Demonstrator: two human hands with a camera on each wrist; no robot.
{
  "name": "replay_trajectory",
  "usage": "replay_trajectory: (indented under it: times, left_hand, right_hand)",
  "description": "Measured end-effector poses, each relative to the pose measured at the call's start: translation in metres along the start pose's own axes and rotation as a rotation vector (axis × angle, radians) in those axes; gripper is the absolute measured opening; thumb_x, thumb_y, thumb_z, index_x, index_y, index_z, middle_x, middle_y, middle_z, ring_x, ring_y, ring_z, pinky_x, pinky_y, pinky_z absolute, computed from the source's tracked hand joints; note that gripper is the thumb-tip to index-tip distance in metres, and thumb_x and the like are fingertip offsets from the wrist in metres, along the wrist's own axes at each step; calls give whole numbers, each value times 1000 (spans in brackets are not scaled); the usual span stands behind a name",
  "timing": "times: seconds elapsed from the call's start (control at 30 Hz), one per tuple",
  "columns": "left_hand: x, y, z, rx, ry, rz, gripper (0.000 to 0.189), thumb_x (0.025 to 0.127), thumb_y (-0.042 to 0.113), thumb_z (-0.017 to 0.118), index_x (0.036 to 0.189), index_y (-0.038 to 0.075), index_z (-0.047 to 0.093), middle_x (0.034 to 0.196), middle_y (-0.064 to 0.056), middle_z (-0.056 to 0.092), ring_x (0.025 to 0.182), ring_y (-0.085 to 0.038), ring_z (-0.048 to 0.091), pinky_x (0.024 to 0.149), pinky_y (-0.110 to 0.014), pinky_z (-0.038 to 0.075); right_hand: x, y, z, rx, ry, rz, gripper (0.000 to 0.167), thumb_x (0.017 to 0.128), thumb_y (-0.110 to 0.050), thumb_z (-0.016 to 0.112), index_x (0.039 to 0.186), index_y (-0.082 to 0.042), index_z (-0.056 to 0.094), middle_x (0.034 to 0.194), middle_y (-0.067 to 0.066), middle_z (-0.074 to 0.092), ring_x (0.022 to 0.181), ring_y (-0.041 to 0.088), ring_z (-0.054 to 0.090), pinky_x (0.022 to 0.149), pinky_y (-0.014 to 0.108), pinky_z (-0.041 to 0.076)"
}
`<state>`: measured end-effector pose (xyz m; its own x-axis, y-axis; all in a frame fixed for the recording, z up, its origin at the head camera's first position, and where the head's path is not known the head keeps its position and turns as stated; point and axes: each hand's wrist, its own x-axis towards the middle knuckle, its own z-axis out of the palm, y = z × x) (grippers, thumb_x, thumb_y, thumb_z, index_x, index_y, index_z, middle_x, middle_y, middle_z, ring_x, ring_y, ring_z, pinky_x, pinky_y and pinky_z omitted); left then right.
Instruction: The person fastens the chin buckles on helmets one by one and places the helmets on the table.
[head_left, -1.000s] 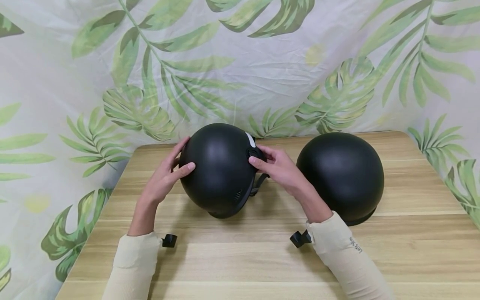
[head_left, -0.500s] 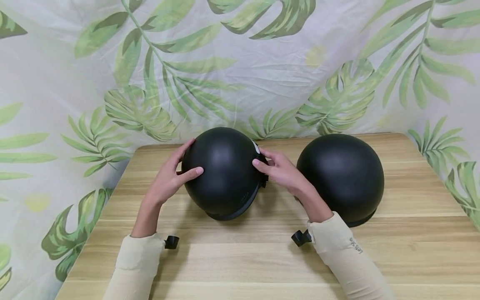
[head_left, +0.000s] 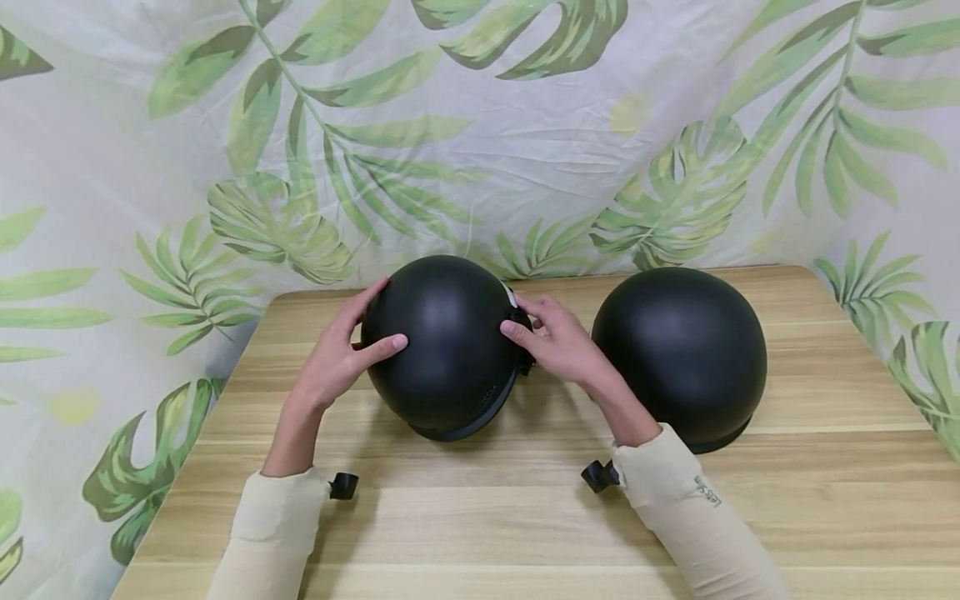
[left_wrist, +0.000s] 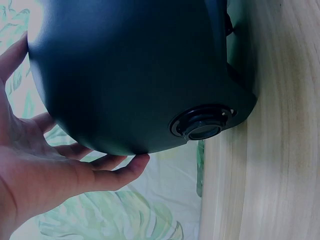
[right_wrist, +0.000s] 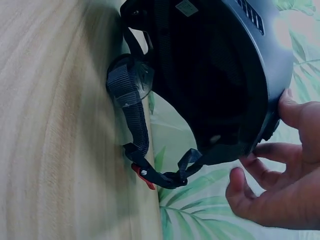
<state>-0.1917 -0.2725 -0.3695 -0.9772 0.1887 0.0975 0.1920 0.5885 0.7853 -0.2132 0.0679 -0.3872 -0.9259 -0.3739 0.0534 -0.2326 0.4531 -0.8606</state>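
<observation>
A matte black helmet [head_left: 442, 350] is held between both hands, tipped so its opening faces right. My left hand [head_left: 333, 358] grips its left side, thumb across the front of the shell and fingers curved behind. A round black fitting [left_wrist: 200, 125] shows low on the shell in the left wrist view. With thumb and fingers my right hand [head_left: 558, 340] pinches the right rim, near a small white patch. The right wrist view looks into the dark inside, where a chin strap [right_wrist: 134, 115] hangs in a loop with a red-tabbed buckle [right_wrist: 145, 175].
Another matte black helmet [head_left: 682, 358] stands dome up to the right, close beside the right forearm. Both are on a light wood table [head_left: 465, 533]. A leaf-print cloth [head_left: 525, 142] hangs right behind the table's back edge.
The helmet between the hands has turned and shifted slightly right, carrying its white patch farther round to the side. The loose strap has swung mostly out of the head view. Lately everything is nearly still.
</observation>
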Motion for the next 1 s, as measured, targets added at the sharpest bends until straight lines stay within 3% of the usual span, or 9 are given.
replay_trajectory:
  times: [0.17, 0.33, 0.63, 0.87, 1.0]
  left_hand:
    - [0, 1, 2, 5, 10, -1, 86, 96, 42, 78, 168, 43, 32, 175, -5, 34, 155, -39, 38, 118, -74, 35]
    - [1, 2, 5, 26, 19, 19, 88, 95, 41, 80, 169, 42, 32, 175, -5, 33, 158, -38, 35, 119, -74, 35]
    - [4, 4, 10, 33, -36, 80, 92, 94, 32, 80, 171, 31, 30, 176, -8, 29, 159, -36, 33, 108, -68, 50]
    - [6, 3, 14, 72, -64, 83, 99, 90, 35, 85, 171, 30, 29, 176, -9, 28, 159, -37, 34, 110, -67, 50]
    - [6, 2, 16, 54, -57, 64, 100, 88, 36, 88, 170, 33, 31, 176, -7, 28, 159, -37, 33, 112, -70, 47]
  right_hand:
    - [-1, -2, 0, 62, -26, 30, 66, 110, -36, 64, 168, -19, 37, 152, 17, 49, 123, 33, 53, 95, 43, 49]
    - [0, -3, -1, 79, -53, 65, 72, 108, -40, 65, 170, -21, 34, 151, 18, 43, 129, 35, 52, 99, 45, 50]
    - [2, -3, -2, 60, -88, 166, 101, 97, -54, 77, 172, -15, 23, 168, 19, 28, 152, 38, 38, 126, 57, 36]
    - [2, -1, -1, 84, -105, 169, 104, 93, -52, 82, 173, -19, 23, 171, 22, 23, 162, 38, 26, 130, 60, 30]
    - [3, 1, -1, 118, -104, 141, 99, 93, -49, 84, 171, -21, 31, 168, 19, 31, 160, 33, 27, 129, 58, 32]
